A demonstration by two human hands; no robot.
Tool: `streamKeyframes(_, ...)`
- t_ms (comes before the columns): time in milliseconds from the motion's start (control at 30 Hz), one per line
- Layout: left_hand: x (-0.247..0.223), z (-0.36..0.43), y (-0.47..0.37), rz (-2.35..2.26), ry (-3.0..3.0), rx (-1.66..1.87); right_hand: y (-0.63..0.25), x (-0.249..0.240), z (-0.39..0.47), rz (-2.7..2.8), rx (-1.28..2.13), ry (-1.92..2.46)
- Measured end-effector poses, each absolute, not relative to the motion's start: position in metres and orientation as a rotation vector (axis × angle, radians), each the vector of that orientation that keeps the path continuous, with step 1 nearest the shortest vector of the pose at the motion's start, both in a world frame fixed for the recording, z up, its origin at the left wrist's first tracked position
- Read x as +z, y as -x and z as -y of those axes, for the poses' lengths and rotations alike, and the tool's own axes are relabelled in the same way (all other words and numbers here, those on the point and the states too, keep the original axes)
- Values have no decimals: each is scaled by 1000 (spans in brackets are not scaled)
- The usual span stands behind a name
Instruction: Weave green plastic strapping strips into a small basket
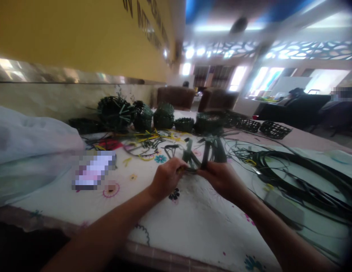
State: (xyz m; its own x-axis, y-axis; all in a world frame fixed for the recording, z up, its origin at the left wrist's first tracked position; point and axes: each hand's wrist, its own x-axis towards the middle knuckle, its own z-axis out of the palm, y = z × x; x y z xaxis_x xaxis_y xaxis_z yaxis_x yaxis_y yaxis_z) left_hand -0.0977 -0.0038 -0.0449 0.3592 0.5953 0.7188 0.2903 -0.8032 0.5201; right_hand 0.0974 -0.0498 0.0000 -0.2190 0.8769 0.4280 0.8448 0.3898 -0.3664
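Holding green strips (219,151) up above the surface (116,215), clamped low down in the fingers of the left hand (168,176) and right hand (225,180), presumably to keep the upper parts standing clear, with woven baskets (163,116) farther back, likely for elbow room.

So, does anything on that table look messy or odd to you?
Nothing looks clearly spilled or broken. Loose yellow strips lie scattered in front of the woven baskets, and the big round basket near the wall has strip ends poking out at odd angles, unlike its neater neighbours.
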Motion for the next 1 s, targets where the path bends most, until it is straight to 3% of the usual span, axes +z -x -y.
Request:
streamKeyframes(333,-46,3,101,-807,-2164,1356,-102,-6,50,2187,70,1525)
streamKeyframes(633,-47,4,99,-803,-2176,1322,-103,-16,48,2317,-370,1794)
streamKeyframes(1000,-46,3,99,-809,-2097,1306,-103,-21,52,2236,-503,1658)
